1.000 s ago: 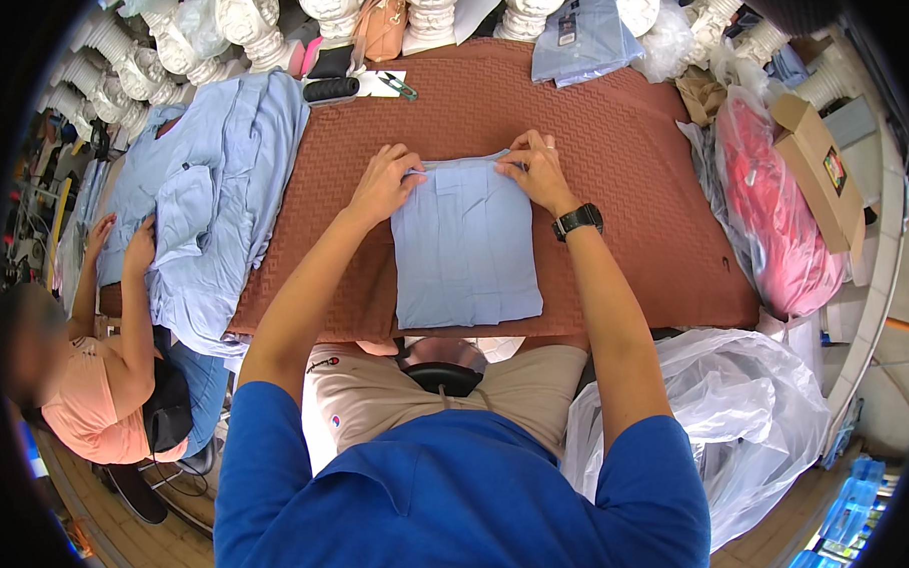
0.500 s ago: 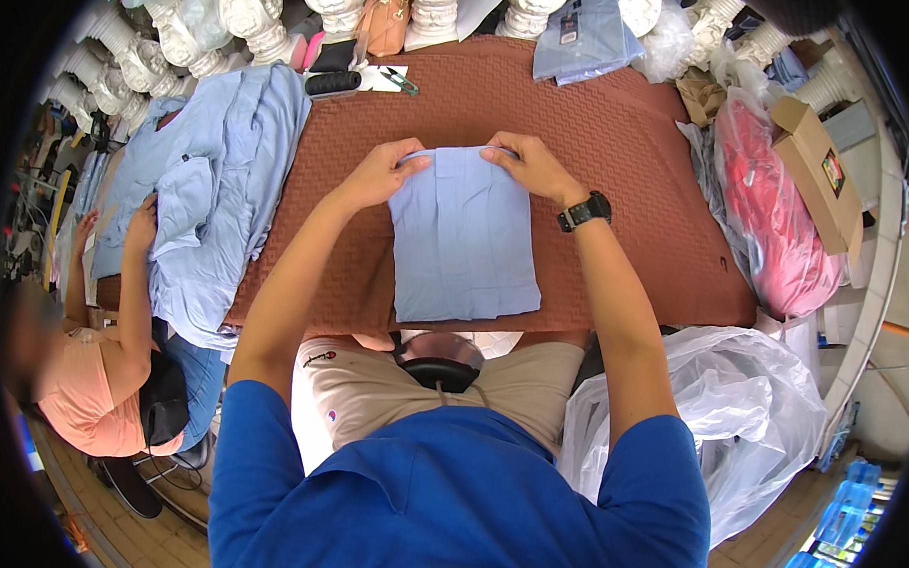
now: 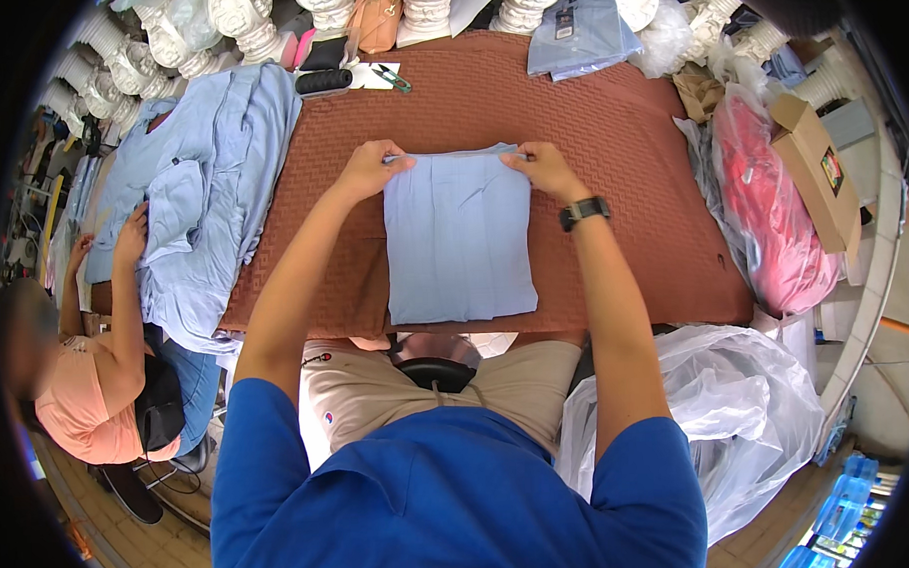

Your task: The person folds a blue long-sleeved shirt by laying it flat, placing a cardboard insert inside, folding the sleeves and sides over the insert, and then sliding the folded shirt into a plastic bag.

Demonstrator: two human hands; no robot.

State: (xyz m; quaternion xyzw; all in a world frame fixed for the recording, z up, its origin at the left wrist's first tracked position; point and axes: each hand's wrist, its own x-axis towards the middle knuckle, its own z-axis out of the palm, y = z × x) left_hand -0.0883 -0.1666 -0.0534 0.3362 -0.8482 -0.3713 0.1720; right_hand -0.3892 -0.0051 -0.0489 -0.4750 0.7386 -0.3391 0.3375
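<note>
A light-blue garment, folded into a flat rectangle, lies in front of me on the brown textured cloth. My left hand pinches its far left corner between thumb and fingers. At the far right corner my right hand grips it the same way, with a black watch on that wrist. Between the two hands the far edge shows more than one layer, and a few creases run across the upper part. The near edge lies close to the table's front.
Several light-blue garments are heaped at left, where another person has hands on them. Black thread and thread snips lie at the back. A bagged blue garment, red bagged goods and a clear plastic bag are rightward.
My hands have moved slightly apart and nearer to me, still holding the far corners. The garment's far edge is spread a little wider, with more layers showing.
</note>
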